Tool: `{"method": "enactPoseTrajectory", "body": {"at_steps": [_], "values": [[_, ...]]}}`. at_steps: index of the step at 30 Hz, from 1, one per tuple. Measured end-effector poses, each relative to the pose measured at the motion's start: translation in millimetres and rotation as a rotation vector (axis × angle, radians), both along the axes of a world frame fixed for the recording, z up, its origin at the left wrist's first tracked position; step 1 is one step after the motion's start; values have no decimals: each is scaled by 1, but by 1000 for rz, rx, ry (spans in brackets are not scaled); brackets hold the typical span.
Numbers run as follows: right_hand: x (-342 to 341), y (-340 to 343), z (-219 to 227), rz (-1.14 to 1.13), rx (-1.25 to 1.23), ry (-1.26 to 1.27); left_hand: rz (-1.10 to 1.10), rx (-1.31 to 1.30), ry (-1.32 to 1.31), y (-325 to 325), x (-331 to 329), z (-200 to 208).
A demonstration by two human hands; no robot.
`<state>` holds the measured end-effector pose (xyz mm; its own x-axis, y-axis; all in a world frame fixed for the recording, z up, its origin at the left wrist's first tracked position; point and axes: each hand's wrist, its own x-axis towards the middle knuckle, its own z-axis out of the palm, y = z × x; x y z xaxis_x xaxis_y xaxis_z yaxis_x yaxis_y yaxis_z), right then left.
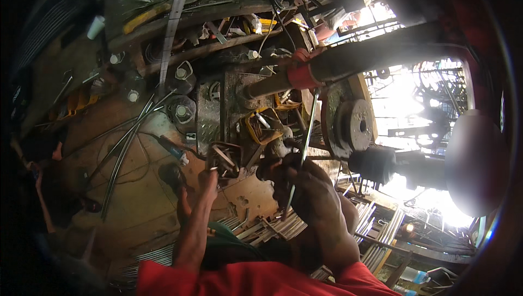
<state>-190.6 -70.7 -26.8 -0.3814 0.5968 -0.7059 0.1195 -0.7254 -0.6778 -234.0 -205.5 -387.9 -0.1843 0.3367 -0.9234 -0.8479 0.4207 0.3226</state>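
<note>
My left hand reaches low, its fingers closed at the edge of a dark square container that holds several metal pieces. A small pale tip shows at those fingers; whether they grip the rim or a small piece, I cannot tell. Closer to me, my right hand is closed around a long thin metal rod. The rod slants up past the drill press column and down below the hand. Just beyond the dark container stands a yellow cut-open can with small parts inside.
A drill press column with a red collar and a round table stands ahead right. Long rods lie on the left floor. Bundled bars lie near my legs. A cluttered bench stands behind. Another person's arm shows far left.
</note>
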Motion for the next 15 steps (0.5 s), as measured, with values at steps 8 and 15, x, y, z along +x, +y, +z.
{"method": "enactPoseTrajectory", "body": {"at_steps": [8, 15], "values": [[2, 20, 22, 154, -82, -124, 418, 246, 76, 94, -86, 6], [-2, 32, 17, 234, -120, -199, 344, 616, 98, 290, -131, 12]]}}
